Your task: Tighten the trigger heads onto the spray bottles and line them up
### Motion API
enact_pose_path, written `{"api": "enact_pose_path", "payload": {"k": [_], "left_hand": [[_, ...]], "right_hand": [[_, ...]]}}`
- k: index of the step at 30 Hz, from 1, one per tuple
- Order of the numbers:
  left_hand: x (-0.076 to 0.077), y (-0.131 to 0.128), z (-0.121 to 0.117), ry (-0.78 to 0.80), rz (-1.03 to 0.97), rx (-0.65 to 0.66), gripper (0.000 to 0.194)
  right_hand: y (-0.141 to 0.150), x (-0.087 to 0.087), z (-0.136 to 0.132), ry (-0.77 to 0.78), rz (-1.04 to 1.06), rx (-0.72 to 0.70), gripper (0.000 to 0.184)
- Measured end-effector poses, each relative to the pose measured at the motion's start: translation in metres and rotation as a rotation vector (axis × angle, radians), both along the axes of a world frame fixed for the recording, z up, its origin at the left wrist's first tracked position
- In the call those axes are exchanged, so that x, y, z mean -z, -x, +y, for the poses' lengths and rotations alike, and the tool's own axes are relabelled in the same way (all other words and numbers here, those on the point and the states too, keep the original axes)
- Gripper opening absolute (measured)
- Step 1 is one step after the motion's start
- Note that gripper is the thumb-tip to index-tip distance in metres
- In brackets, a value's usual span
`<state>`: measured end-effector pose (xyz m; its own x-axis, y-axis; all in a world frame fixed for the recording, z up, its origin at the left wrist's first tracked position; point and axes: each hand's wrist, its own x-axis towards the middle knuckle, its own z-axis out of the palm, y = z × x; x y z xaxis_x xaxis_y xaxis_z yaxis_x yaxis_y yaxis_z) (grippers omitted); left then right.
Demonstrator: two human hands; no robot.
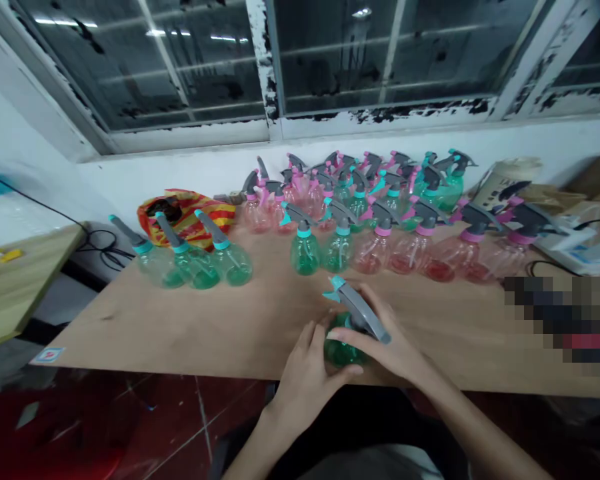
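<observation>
Near the table's front edge is a green spray bottle (349,352) with a grey and teal trigger head (361,310). My left hand (307,363) is wrapped round the left side of its body. From the right, my right hand (380,333) grips it at the neck, just under the trigger head, thumb across the front. Part of the bottle is hidden by my fingers. Just beyond my hands stands a front row with green spray bottles (305,257) and pink spray bottles (373,253).
Three green spray bottles (237,267) stand at the left. Behind the front row, several pink and green ones crowd toward the wall. A red and yellow plastic bag (220,212) lies at the back left. The wooden table (180,333) ends close to my body.
</observation>
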<state>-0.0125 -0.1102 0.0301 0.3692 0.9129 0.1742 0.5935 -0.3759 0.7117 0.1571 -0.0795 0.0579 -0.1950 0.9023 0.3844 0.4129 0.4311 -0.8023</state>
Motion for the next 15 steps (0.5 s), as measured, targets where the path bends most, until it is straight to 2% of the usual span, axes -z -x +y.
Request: {"api": "enact_pose_path", "payload": {"k": [5, 11, 13, 15], "left_hand": [[0.001, -0.012, -0.005, 0.035, 0.035, -0.021, 0.073], [0.012, 0.003, -0.005, 0.037, 0.009, -0.01, 0.086], [0.018, 0.01, -0.002, 0.032, -0.044, -0.053, 0.079], [0.022, 0.016, 0.003, 0.019, -0.086, -0.124, 0.062]], "right_hand": [[-0.005, -0.001, 0.004, 0.047, 0.199, -0.141, 0.043], [-0.001, 0.0, 0.004, -0.023, 0.192, -0.048, 0.027], [0.0, -0.001, 0.004, -0.065, 0.167, -0.034, 0.024], [0.001, -0.002, 0.004, -0.089, 0.161, -0.023, 0.022]]}}
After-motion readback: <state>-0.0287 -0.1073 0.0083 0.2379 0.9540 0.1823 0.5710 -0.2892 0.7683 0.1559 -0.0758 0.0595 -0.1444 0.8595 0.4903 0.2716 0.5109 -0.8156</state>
